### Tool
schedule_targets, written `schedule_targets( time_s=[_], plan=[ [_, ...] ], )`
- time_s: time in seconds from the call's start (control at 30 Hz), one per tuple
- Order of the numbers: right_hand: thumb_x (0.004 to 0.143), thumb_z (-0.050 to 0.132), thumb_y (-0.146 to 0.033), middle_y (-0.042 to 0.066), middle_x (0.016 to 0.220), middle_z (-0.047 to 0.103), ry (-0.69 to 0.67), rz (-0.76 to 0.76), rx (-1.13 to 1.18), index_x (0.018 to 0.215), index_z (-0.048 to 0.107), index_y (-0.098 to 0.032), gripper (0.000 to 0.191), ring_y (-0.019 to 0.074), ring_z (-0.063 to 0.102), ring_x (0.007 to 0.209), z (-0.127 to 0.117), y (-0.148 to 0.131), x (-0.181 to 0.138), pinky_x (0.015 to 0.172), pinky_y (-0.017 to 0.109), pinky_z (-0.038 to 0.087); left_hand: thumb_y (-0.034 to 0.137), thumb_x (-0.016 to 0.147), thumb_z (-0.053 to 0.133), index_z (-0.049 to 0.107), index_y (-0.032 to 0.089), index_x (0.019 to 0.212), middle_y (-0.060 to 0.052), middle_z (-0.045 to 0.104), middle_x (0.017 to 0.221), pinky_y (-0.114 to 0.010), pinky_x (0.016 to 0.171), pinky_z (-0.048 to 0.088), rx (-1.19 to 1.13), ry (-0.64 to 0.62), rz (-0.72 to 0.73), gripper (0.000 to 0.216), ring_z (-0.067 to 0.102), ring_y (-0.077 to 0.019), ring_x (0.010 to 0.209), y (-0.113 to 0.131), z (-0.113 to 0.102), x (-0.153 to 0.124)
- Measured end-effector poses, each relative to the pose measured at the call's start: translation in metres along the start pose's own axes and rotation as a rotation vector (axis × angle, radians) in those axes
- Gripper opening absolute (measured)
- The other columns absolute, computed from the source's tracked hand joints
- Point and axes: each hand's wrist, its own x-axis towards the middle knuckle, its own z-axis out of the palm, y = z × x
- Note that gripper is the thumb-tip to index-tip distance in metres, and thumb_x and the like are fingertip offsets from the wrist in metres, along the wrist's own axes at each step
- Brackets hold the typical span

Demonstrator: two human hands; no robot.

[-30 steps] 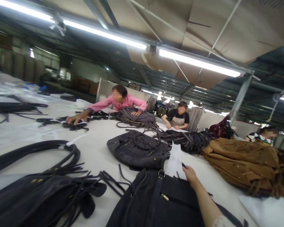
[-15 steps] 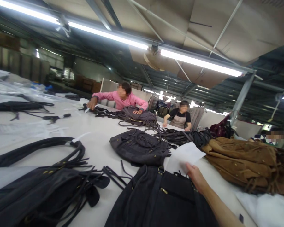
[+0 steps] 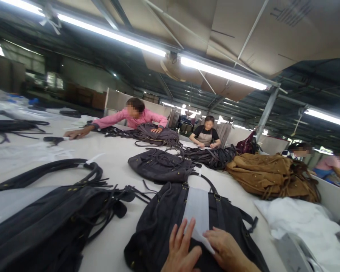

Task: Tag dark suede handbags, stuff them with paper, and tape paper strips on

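A black handbag (image 3: 155, 223) lies on the table in front of me, its front face up and a looped handle at the far end. Down its middle runs a strip of thin white paper (image 3: 197, 204). My left hand (image 3: 183, 247) rests with fingers spread at the paper's near left edge, over the bag. At the near right corner, my right hand (image 3: 225, 245) pinches the sheet, which is slightly lifted there.
Another black bag (image 3: 53, 223) with white paper lies at left. Beyond are a dark bag (image 3: 158, 166), brown bags (image 3: 257, 173) and white wrapping (image 3: 306, 226). One co-worker in pink (image 3: 147, 115) reaches across the far side; another wears an apron (image 3: 205, 138).
The white paper has come from beyond the bag onto its front. My left hand has entered view, and my right hand has moved nearer. The pink-sleeved co-worker's arm stretches further left.
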Motion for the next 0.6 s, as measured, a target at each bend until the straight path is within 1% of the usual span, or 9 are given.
schedule_targets(
  time_s=[0.07,0.1,0.17,0.2,0.3,0.4,0.47,0.53,0.6],
  plan=[
    [0.085,0.045,-0.012,0.003,0.110,0.070,0.016,-0.022,-0.012,0.100,0.066,-0.024,0.028,0.0158,0.063,0.105,0.003,-0.005,-0.005,0.101,0.031,0.045,0.034,0.071,0.077,0.054,0.023,0.097,-0.009,0.016,0.156,-0.060,0.108,0.011,-0.017,-0.032,-0.035,0.036,0.014,-0.0385,0.139,0.006,-0.008,0.002],
    [0.085,0.045,-0.012,0.004,0.110,0.070,0.023,-0.032,-0.017,0.099,0.066,-0.023,0.028,0.0154,0.064,0.104,0.004,-0.008,-0.008,0.098,0.029,0.046,0.032,0.074,0.075,0.055,0.024,0.098,-0.008,0.028,0.152,-0.057,0.108,0.013,-0.023,-0.054,-0.034,0.033,0.021,-0.0358,0.136,0.009,-0.011,0.003],
    [0.085,0.045,-0.012,0.004,0.112,0.070,0.020,-0.056,-0.030,0.102,0.066,-0.023,0.030,0.0146,0.064,0.105,0.004,-0.013,-0.013,0.097,0.026,0.047,0.028,0.081,0.069,0.056,0.024,0.093,-0.003,0.054,0.127,-0.050,0.105,0.021,-0.031,-0.102,-0.005,0.019,0.040,-0.0284,0.123,0.013,-0.013,0.004],
    [0.085,0.045,-0.012,0.003,0.113,0.069,0.018,-0.067,-0.039,0.104,0.066,-0.024,0.031,0.0142,0.064,0.105,0.003,-0.016,-0.016,0.098,0.026,0.046,0.026,0.083,0.067,0.056,0.023,0.090,-0.001,0.061,0.110,-0.046,0.101,0.026,-0.029,-0.129,0.010,0.013,0.047,-0.0248,0.112,0.014,-0.013,0.004],
    [0.086,0.044,-0.013,0.003,0.114,0.070,0.044,-0.084,-0.097,0.109,0.064,-0.024,0.032,0.0137,0.063,0.107,-0.004,-0.028,-0.029,0.101,0.026,0.045,0.018,0.085,0.062,0.054,0.021,0.083,0.001,0.061,0.084,-0.036,0.083,0.036,-0.001,-0.224,0.024,0.009,0.052,-0.0193,0.085,0.014,-0.011,0.004],
    [0.090,0.047,-0.028,0.008,0.122,0.066,0.057,-0.165,-0.220,0.122,0.057,-0.019,0.035,0.0171,0.061,0.113,-0.013,-0.042,-0.047,0.103,0.030,0.045,0.014,0.084,0.061,0.052,0.019,0.082,0.000,0.060,0.084,-0.033,0.074,0.036,0.005,-0.307,0.041,0.010,0.051,-0.0188,0.079,0.014,-0.014,0.003],
    [0.089,0.051,-0.040,0.012,0.126,0.063,0.066,-0.300,-0.365,0.130,0.050,-0.014,0.049,0.0208,0.059,0.117,-0.016,-0.049,-0.059,0.101,0.032,0.048,0.013,0.084,0.059,0.051,0.019,0.082,0.000,0.060,0.083,-0.033,0.074,0.036,-0.006,-0.353,0.052,0.011,0.051,-0.0189,0.079,0.015,-0.022,0.002],
    [0.089,0.055,-0.036,0.011,0.127,0.062,0.123,-0.445,-0.539,0.133,0.047,-0.016,0.050,0.0225,0.058,0.118,-0.012,-0.054,-0.071,0.098,0.034,0.050,0.013,0.083,0.059,0.049,0.019,0.084,0.000,0.060,0.084,-0.033,0.074,0.036,-0.024,-0.393,0.049,0.012,0.051,-0.0188,0.079,0.017,-0.031,0.002],
    [0.090,0.055,-0.024,0.003,0.122,0.066,0.214,-0.565,-0.631,0.128,0.052,-0.023,0.038,0.0185,0.062,0.113,0.000,-0.058,-0.081,0.095,0.029,0.053,0.017,0.081,0.064,0.049,0.019,0.091,0.000,0.061,0.086,-0.033,0.076,0.037,-0.053,-0.423,0.050,0.017,0.052,-0.0191,0.080,0.019,-0.039,0.001]
  ],
)
